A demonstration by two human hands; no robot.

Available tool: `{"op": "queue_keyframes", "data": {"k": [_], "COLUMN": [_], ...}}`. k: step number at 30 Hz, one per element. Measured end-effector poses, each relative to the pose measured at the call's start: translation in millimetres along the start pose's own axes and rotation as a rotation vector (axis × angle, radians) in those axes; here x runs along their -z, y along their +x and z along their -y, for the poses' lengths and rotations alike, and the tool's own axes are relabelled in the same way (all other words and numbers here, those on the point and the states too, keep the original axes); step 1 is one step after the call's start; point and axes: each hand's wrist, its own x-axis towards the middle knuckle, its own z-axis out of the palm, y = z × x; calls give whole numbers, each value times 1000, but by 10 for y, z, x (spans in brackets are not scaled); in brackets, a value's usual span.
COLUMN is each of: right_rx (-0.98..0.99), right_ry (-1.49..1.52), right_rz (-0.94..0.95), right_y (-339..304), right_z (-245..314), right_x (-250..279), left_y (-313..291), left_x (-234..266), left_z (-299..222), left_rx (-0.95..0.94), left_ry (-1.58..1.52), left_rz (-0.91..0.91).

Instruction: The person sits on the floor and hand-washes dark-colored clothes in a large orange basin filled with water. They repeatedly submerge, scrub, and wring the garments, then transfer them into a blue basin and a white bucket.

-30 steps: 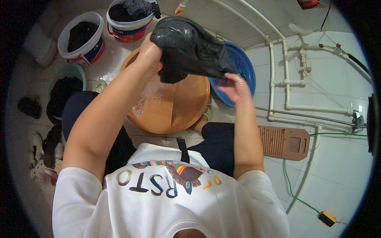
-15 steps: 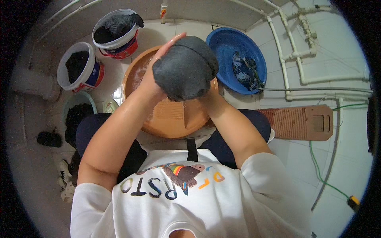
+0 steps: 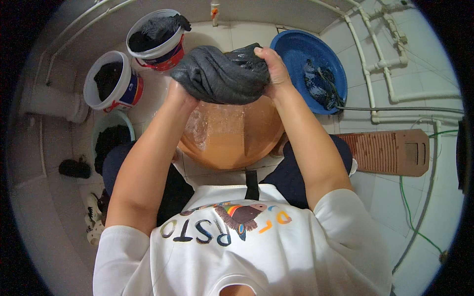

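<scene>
A wet dark grey piece of cloth (image 3: 219, 76), perhaps a garment, hangs bunched and twisted between my two hands above an orange-brown basin (image 3: 269, 133). My right hand (image 3: 274, 71) is closed around its right end, thumb on top. At the other end is my left hand (image 3: 183, 96), its fingers mostly hidden beneath the cloth, which rests in its grip. In the basin I see cloudy, sudsy water (image 3: 196, 128) and a flat, lighter slab (image 3: 224, 126) whose details are blurred.
Two white buckets (image 3: 90, 93) with dark cloth stand at the left, above a pale green tub (image 3: 129, 123). A blue basin (image 3: 281, 47) with patterned cloth and a hose is at the far right. A brown washboard (image 3: 377, 153) lies beside my right knee. White pipes (image 3: 368, 59) line the wall.
The cloth has gone from a rounded, smooth bundle to a wider, twisted, creased one. My hands have moved farther apart, and the whole view has shifted slightly.
</scene>
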Motion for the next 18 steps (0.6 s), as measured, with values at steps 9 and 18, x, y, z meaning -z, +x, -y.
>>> {"op": "queue_keyframes", "data": {"k": [9,18], "right_rx": [573,903], "right_ry": [-878,-1218], "right_rz": [399,511], "right_y": [-418,-801], "right_z": [-78,-414], "right_x": [-501,-731], "left_y": [17,301], "left_x": [387,934], "left_z": [-2,364], "left_rx": [305,302], "left_ry": [419,464], "left_rz": [-2,17]}}
